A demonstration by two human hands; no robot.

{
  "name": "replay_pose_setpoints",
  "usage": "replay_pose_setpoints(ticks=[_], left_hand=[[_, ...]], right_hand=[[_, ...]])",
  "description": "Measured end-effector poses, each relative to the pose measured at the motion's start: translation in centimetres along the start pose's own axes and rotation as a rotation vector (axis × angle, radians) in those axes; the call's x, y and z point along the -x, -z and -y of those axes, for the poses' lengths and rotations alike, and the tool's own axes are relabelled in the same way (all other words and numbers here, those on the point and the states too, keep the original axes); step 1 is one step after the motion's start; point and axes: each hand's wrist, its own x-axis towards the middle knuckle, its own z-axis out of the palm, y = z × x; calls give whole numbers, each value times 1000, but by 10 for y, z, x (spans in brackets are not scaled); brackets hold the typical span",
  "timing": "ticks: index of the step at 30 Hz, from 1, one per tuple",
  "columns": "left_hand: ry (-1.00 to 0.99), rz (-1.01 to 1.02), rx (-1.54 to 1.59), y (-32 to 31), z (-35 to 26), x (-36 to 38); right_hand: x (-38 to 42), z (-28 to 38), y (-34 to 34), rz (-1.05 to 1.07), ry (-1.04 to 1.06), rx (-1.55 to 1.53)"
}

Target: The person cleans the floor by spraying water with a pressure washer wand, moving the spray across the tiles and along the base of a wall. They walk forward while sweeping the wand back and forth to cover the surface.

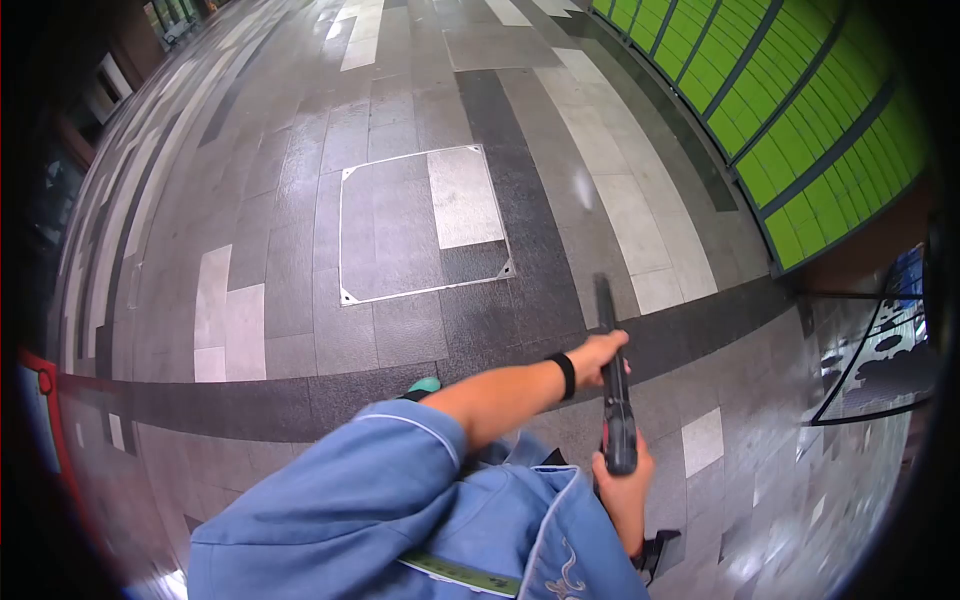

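A long black tool (619, 405), which looks like a leaf blower, points forward and down over the paving in front of me. Its narrow front end is smeared by motion, and a little red shows near its thick rear end. My left hand (600, 358), with a black band at the wrist, reaches across my body and is closed around the tube partway along. Lower down, my right hand (628, 478) is closed at the rear end; the tool's body hides part of its grip.
Shiny grey and white paving (400, 340) stretches ahead, with a metal-framed square cover (385, 225) set in it. A bright green slatted wall (780, 120) runs along the right. A black-framed object (880, 370) stands at right, and a red-edged board (45, 400) at left.
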Motion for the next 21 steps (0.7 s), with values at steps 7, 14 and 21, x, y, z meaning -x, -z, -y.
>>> replay_pose_setpoints(ticks=[7,14,21], left_hand=[[13,-96,179,124,-66,39],[-422,-721,575,338,-145,134],[-120,-292,570,267,-153,93]], right_hand=[[-27,62,-99,96,-58,92],[-112,91,-265,734,-233,-450],[-66,135,-233,207,-393,-401]])
